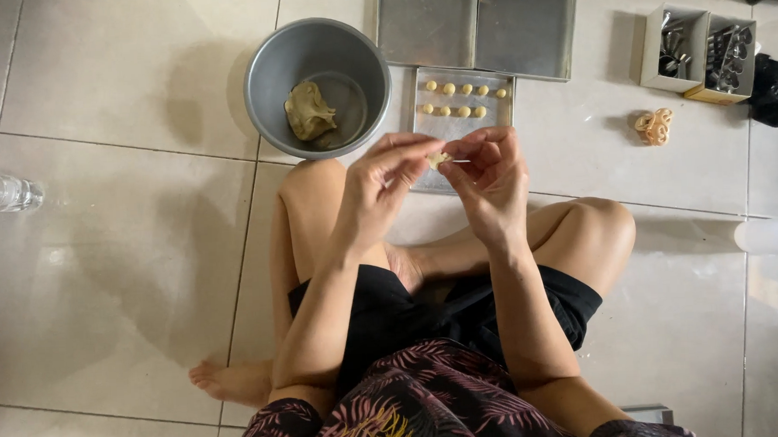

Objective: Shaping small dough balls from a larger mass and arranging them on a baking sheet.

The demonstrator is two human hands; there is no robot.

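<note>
Seen from the head, a small pale dough piece (439, 159) is pinched between the fingers (421, 147) of the left hand (379, 188) and right hand (492, 179), just before the small baking tray (490, 122), with two open white boxes (696, 48) of metal cutters well right of that tray.

My left hand (379, 188) and right hand (490, 179) are raised together above my knees, fingertips meeting in a pinching grip, forearms angled inward, wrists slightly bent.
</note>
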